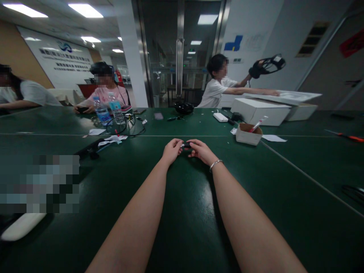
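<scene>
Head view: left hand (171, 151) and right hand (202, 151) pinch opposite ends of a black rod (187, 145), its long axis crosswise between them, neither hand nearer.

bottles (104, 115) far left on table (182, 212) | tube (258, 124) in carton (247, 137), right | paper (274, 138) right of carton | box (264, 112) behind carton, far right

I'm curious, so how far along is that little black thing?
Seemingly done: the small black object is picked up. In hand: the left hand and right hand hold its ends over the green table. Left to do: it isn't set down; I can't tell more.
</scene>
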{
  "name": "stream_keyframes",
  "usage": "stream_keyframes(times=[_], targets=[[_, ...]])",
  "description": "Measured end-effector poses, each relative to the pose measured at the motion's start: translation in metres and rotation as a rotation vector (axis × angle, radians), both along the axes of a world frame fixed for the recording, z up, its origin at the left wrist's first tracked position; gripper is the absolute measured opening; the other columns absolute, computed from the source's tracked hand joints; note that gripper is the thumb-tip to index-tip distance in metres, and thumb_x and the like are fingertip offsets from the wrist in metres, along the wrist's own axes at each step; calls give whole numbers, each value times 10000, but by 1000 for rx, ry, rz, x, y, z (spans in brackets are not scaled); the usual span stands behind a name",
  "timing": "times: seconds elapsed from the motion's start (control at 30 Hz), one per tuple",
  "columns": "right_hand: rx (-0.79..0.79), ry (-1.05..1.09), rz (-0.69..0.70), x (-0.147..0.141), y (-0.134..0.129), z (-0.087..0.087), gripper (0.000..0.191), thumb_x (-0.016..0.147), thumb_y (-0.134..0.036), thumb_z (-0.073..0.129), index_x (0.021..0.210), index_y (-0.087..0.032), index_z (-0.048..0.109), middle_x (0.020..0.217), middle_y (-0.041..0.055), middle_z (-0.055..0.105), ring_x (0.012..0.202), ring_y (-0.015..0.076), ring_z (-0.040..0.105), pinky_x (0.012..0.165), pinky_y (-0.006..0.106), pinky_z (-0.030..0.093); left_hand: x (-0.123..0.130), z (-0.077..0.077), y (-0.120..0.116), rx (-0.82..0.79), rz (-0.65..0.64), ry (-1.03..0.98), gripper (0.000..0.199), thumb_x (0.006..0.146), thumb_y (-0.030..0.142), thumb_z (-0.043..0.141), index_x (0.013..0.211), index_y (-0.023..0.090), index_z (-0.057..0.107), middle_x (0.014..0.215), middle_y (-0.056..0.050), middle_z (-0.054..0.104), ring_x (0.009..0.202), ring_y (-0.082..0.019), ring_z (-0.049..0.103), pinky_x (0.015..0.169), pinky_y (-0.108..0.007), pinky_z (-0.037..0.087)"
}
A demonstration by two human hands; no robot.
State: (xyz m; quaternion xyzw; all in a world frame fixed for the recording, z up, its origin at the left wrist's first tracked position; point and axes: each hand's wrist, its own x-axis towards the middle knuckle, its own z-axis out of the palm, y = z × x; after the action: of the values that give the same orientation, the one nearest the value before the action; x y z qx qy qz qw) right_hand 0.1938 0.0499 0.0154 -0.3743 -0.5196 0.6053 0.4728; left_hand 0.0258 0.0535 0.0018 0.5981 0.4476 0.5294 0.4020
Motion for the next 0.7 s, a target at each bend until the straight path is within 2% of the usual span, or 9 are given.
stream_keyframes(times=[0.13, 0.3, 0.43, 0.6, 0.7], targets=[[-2, -6, -20, 0, 1, -1, 113, 905, -170, 559, 1008, -176, 604, 747, 15, 694, 417, 45, 502, 556, 255, 592, 1, 1, -1, -31, -19, -10, 236, 887, 358, 506, 973, 176, 629, 654, 2, 575, 545, -89, 530, 494, -182, 406], [-8, 7, -43, -1, 0, 0, 106, 911, -179, 552, 1007, -172, 596, 726, 19, 689, 407, 47, 493, 555, 265, 592, 2, 1, -1, -18, -41, -55, 188, 809, 229, 589, 989, 179, 575, 669, 21, 601, 539, -84, 551, 499, -179, 398], [-12, 4, -48, -1, -1, 1, 97, 918, -175, 542, 1002, -171, 590, 707, 12, 678, 406, 47, 493, 554, 259, 592, 2, -1, 0, -7, -59, -30, 139, 845, 244, 558, 963, 172, 563, 702, 6, 626, 543, -84, 581, 501, -177, 405], [-16, -4, -48, -1, 0, 1, 92, 918, -165, 534, 996, -172, 584, 706, 8, 677, 400, 45, 490, 544, 250, 590, 2, -1, 0, 14, 41, -20, 185, 815, 271, 628, 962, 170, 581, 862, -32, 643, 652, -102, 628, 521, -181, 443], [-10, -3, -38, -1, 0, 0, 92, 904, -192, 578, 993, -172, 585, 716, 13, 681, 404, 43, 492, 552, 254, 592, 1, 0, -1, 31, 48, -24, 243, 814, 273, 631, 1035, 197, 563, 835, -12, 633, 629, -101, 619, 512, -183, 444]])
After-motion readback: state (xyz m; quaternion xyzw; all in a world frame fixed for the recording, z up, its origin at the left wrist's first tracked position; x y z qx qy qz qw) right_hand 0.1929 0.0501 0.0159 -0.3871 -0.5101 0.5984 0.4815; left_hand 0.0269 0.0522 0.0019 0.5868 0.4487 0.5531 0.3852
